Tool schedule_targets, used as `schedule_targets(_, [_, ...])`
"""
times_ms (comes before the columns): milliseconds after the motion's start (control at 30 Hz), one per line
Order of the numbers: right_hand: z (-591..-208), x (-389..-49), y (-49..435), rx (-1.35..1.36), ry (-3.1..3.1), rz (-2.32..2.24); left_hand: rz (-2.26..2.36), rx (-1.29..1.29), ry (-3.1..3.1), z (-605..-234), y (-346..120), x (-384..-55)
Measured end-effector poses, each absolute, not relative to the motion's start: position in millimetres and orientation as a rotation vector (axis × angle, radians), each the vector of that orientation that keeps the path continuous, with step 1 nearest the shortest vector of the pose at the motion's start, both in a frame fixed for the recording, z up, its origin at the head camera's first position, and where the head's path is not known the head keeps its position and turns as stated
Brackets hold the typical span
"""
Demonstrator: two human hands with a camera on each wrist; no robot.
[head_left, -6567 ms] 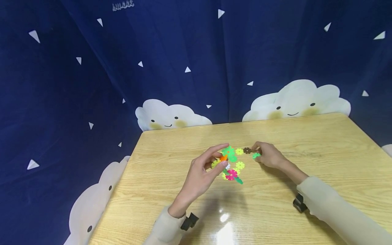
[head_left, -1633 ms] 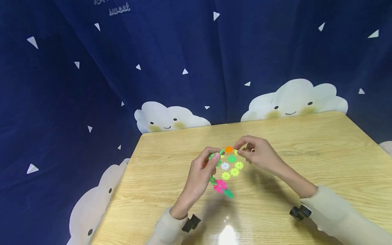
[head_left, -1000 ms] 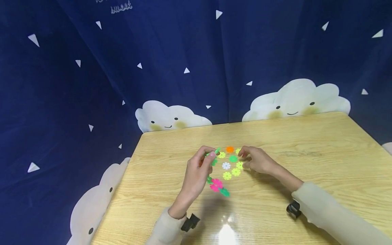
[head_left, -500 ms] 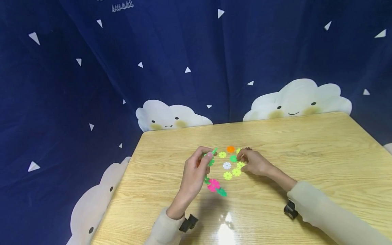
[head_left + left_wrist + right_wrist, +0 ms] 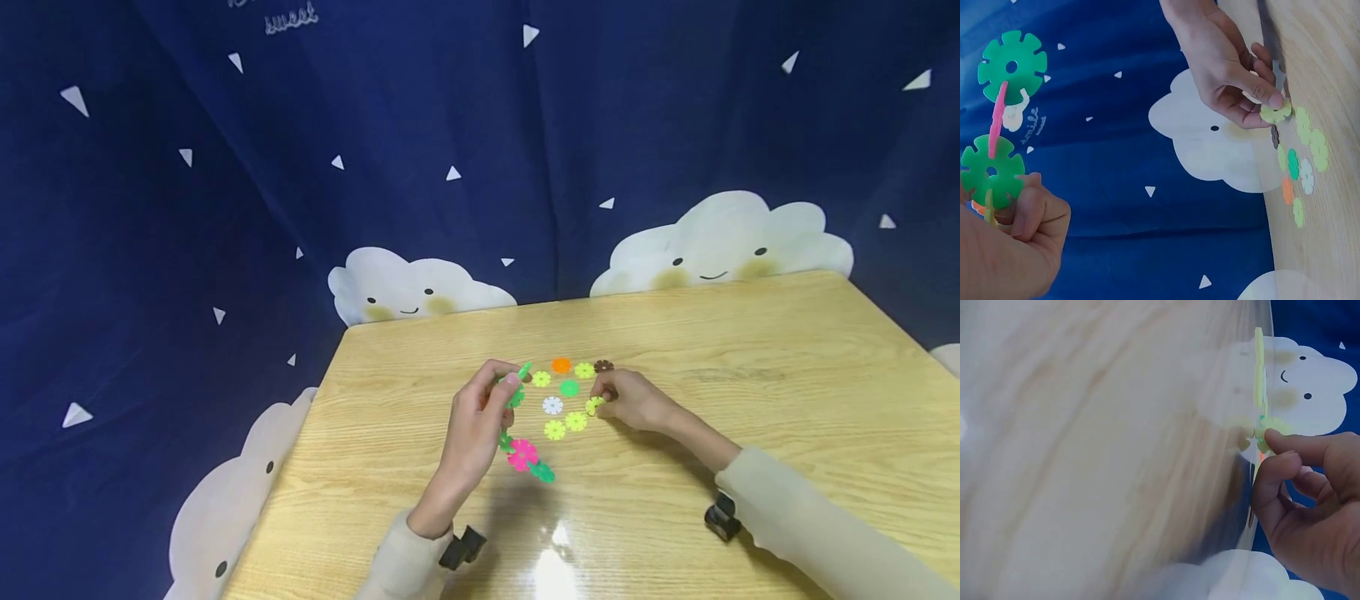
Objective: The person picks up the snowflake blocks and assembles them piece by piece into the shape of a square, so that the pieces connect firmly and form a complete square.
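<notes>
My left hand (image 5: 474, 421) pinches a linked chain of notched plastic discs, raised above the table. In the left wrist view the chain shows a green disc (image 5: 1013, 50), a pink disc (image 5: 997, 119) seen edge-on and another green disc (image 5: 1004, 162) by the fingers; bits of yellow and orange peek out below, partly hidden by the hand. From the chain's lower end hangs a pink disc (image 5: 522, 455) joined to a teal one (image 5: 542, 472). Close over the tabletop, my right hand (image 5: 636, 402) pinches a yellow disc (image 5: 1276, 113) between thumb and forefinger.
Loose discs lie on the wooden table (image 5: 390, 400) between the hands: several yellow ones, an orange disc (image 5: 561, 366), a green disc (image 5: 569, 388), a white disc (image 5: 552, 405) and a brown disc (image 5: 603, 366). A blue curtain (image 5: 420, 125) hangs behind the table.
The right hand, which held a green disc 6.6 s ago, has come to the nearer yellow discs and picked one up. The left hand has drawn the chain leftward, off the loose discs.
</notes>
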State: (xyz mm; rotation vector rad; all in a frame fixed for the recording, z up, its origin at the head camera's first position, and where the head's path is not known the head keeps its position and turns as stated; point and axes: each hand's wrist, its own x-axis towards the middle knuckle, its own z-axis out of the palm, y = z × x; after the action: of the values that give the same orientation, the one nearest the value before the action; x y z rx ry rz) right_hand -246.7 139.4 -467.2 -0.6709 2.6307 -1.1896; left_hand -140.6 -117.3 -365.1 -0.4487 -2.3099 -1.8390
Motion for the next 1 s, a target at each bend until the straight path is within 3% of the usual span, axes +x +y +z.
schedule_targets(367, [-450.5, -236.0, 146.3, -0.679, 2.504, -1.424, -1.935, -0.384, -2.272, -364.7, -113.0, -140.8])
schedule_targets(1000, [-351.3, -181.8, 104.9, -0.810, 2.225, -2.223, -1.964, -0.395, -2.258, -365.4, -101.0, -138.6])
